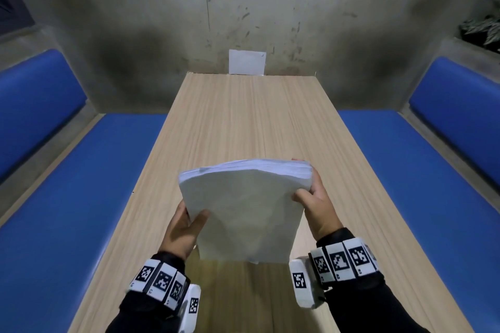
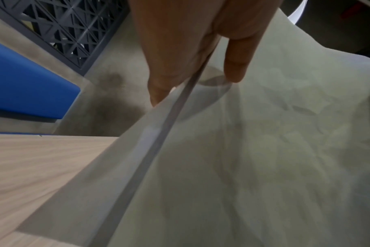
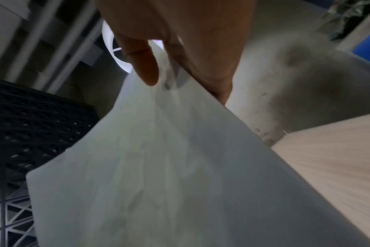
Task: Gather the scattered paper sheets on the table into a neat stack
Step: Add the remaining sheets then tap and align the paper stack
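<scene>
Squaring step: left hand [image 1: 181, 227] & right hand [image 1: 316, 199] each pinch a side of the thick white paper stack [image 1: 243, 213], held upright above the light wood table [image 1: 243, 121]; next, prob. tap edges flush, lay flat.

Wide open tabletop [image 1: 243, 121] ahead, bare wood all the way to the far wall [image 1: 243, 8], where one white card [image 1: 246, 61] stands. Blue benches [image 1: 81, 197] hem both long sides; the paper stack [image 1: 243, 211] blocks the near middle.
</scene>
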Action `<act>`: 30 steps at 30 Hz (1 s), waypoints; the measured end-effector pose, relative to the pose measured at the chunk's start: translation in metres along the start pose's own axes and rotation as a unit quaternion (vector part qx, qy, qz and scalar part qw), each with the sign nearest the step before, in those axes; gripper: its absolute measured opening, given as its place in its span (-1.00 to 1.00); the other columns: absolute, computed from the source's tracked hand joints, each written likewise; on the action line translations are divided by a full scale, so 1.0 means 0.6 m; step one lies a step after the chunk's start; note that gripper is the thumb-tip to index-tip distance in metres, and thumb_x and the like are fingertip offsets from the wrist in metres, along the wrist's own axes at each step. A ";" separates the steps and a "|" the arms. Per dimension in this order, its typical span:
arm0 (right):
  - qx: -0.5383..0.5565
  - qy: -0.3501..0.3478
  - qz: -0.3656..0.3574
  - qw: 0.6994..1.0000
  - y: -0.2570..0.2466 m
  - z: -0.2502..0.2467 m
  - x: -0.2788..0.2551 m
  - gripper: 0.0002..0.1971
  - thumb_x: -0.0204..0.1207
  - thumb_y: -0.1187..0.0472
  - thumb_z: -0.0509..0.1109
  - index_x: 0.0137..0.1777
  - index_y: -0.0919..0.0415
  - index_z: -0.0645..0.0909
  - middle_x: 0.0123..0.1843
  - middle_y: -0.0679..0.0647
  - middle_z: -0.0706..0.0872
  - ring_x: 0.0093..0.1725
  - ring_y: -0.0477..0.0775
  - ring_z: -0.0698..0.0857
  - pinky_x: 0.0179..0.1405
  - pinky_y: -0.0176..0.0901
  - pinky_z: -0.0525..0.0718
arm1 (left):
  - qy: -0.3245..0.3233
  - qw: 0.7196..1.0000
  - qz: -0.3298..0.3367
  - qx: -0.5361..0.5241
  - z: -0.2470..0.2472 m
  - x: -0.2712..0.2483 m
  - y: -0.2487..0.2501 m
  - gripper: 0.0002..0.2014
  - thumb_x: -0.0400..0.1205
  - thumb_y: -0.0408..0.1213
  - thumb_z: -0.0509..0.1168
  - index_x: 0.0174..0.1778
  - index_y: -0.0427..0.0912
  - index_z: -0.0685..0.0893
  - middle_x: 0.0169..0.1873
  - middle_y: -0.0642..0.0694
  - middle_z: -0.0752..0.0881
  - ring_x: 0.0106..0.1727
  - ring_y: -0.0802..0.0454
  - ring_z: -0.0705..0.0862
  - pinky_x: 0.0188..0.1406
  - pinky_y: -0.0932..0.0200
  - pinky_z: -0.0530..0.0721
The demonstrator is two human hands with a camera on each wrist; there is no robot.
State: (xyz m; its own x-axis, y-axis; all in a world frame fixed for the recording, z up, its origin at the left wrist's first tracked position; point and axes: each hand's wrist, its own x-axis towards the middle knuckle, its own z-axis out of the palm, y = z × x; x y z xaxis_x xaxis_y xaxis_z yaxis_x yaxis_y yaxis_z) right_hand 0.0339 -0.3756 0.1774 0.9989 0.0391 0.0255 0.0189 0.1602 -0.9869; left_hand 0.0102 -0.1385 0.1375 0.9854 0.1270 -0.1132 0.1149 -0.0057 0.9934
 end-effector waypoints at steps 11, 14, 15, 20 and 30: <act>-0.021 -0.001 0.052 0.998 0.061 -0.008 -0.009 -0.59 0.17 0.35 0.54 0.03 0.11 0.58 -0.10 0.07 0.79 -0.06 0.11 0.76 -0.17 -0.19 0.75 | 0.054 0.871 0.287 0.394 0.017 -0.012 0.147 0.03 0.31 -0.03 0.52 0.53 0.24 -0.07 0.58 -0.04 0.14 0.63 0.06 -0.03 0.61 -0.07 -0.18; -0.088 0.007 0.010 0.996 0.029 0.011 -0.005 -0.63 0.32 0.48 0.49 -0.03 0.01 0.57 -0.07 0.09 0.74 -0.02 0.14 0.72 -0.06 -0.04 0.74 | -0.041 0.803 0.300 0.513 0.045 -0.013 0.204 0.01 0.30 0.03 0.49 0.55 0.22 -0.01 0.53 -0.01 0.33 0.63 0.01 0.08 0.56 -0.08 -0.36; -0.119 0.001 -0.020 0.993 0.012 0.017 -0.004 -0.63 0.35 0.48 0.47 -0.05 -0.03 0.57 -0.10 0.03 0.74 -0.06 0.08 0.73 -0.07 -0.05 0.73 | -0.053 0.803 0.287 0.520 0.052 -0.011 0.217 -0.02 0.31 0.01 0.49 0.56 0.20 0.04 0.44 0.02 0.44 0.58 0.01 0.23 0.60 -0.10 -0.30; -0.235 -0.047 -0.150 0.959 -0.056 0.028 -0.012 -0.55 0.36 0.42 0.44 -0.08 -0.25 0.54 -0.33 -0.28 0.76 -0.28 -0.22 0.70 -0.20 -0.30 0.64 | -0.095 0.898 0.178 0.392 0.029 0.000 0.257 -0.19 0.27 -0.17 0.57 0.41 0.25 0.38 -0.07 0.10 0.72 0.00 0.12 0.66 -0.11 0.49 0.53; -0.248 -0.100 0.056 0.962 -0.008 -0.073 -0.004 -0.64 0.17 0.21 0.66 -0.05 0.14 0.65 -0.26 0.12 0.72 -0.22 -0.01 0.68 -0.17 -0.26 0.60 | -0.107 0.966 -0.014 0.235 -0.058 0.011 0.163 -0.69 0.23 -0.01 0.57 -0.23 -0.12 0.82 -0.28 -0.11 0.87 -0.28 0.04 0.82 -0.21 0.08 0.74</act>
State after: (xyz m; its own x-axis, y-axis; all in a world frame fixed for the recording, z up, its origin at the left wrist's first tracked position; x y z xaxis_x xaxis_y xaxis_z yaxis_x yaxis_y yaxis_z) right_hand 0.0336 -0.4196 0.1753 0.9686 0.2257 -0.1044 -0.0209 -0.3444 -0.9386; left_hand 0.0234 -0.1040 0.2348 0.9787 -0.0729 -0.1921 0.1376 -0.4620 0.8761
